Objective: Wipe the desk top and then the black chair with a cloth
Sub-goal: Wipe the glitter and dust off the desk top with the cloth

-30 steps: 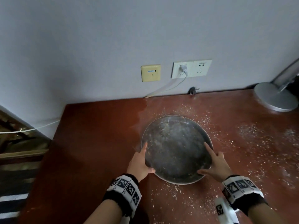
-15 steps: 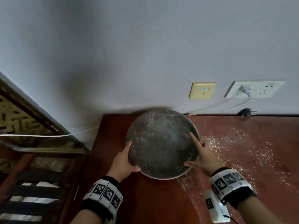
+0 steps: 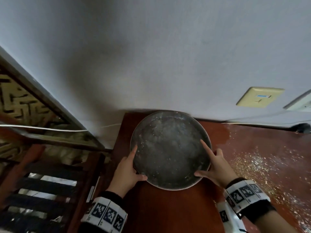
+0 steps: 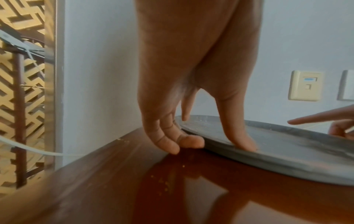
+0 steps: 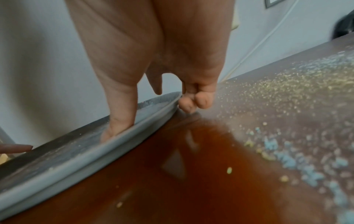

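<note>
A round grey tray (image 3: pixel 170 148) is held at the far left corner of the red-brown table (image 3: pixel 176 209), close to the wall. It is gripped at both sides — the left hand (image 3: pixel 126 172) with thumb over the near rim and fingers (image 4: pixel 172 145) curled beneath, the right hand (image 3: pixel 217 167) likewise. Pale crumbs (image 3: pixel 255 163) are scattered to the right of the right fingers (image 5: pixel 203 101). No cloth or chair is seen.
</note>
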